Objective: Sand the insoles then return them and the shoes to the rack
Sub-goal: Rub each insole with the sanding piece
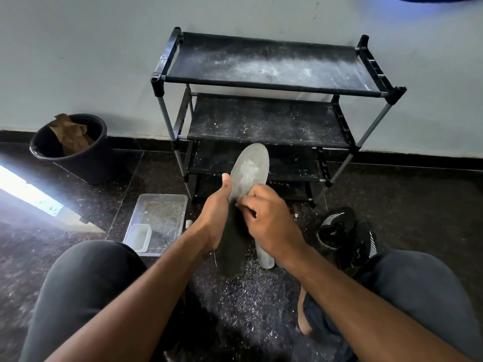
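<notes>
Left hand point(214, 218) grips; right hand point(269, 218) fingers curled, perhaps pinching.

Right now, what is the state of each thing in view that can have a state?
insole: held up, whitish scuffed patch near its top
left hand: grips the insole's left edge
right hand: fingers curled, pressing on the insole
second insole: lying on the floor
shoes: on the floor, off the rack
rack: shelves dusty, holding nothing
bucket: upright, brown paper inside
clear tray: open, on the floor
</notes>
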Demonstrator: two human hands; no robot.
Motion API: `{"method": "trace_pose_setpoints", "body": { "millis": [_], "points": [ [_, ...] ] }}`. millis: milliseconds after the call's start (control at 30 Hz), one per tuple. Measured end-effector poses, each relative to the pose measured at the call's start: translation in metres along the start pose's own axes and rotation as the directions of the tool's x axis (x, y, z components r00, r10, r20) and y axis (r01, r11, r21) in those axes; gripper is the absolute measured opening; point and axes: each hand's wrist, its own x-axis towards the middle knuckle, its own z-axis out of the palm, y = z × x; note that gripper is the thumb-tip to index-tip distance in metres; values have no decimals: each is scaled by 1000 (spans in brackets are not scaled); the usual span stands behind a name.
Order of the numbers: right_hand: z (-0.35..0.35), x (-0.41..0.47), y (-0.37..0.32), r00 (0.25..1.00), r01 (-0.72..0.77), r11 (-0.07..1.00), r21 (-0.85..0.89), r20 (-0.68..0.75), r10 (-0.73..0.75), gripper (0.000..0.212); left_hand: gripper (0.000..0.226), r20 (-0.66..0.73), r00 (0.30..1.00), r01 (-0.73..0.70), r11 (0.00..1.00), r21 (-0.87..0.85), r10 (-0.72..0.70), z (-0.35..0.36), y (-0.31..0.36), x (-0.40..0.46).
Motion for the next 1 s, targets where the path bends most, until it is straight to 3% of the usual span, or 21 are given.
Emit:
{"method": "trace_pose_setpoints", "body": {
  "millis": [67, 233, 433, 633, 833, 1000],
  "points": [
    [-1, 2, 1, 1000, 5, 1000, -13, 10, -5, 12, 72, -2, 1000, -4, 1000, -10, 4, 1, -1, 0],
    [-18, 16, 17, 978, -173, 985, 24, -114, 175, 15, 84, 79, 997, 17, 999, 34, -20, 8, -2, -4],
    [-3, 1, 0, 1000, -26, 998, 55, 8, 26, 11, 71, 19, 1000, 8, 1000, -14, -8, 3, -4, -1],
    [-12, 15, 16, 982, -140, 990, 29, -121, 142, 11, 83, 39, 999, 19, 998, 61, -21, 7, -4, -2],
    [-6, 4, 2, 998, -56, 991, 121, -17, 59, 11, 77, 16, 1000, 2, 1000, 25, -2, 3, -5, 1],
    [-13, 16, 17, 981, -140, 987, 79, -124, 149, 8, 84, 71, 997, 6, 999, 41, -9, 8, -8, 2]
  ]
}}
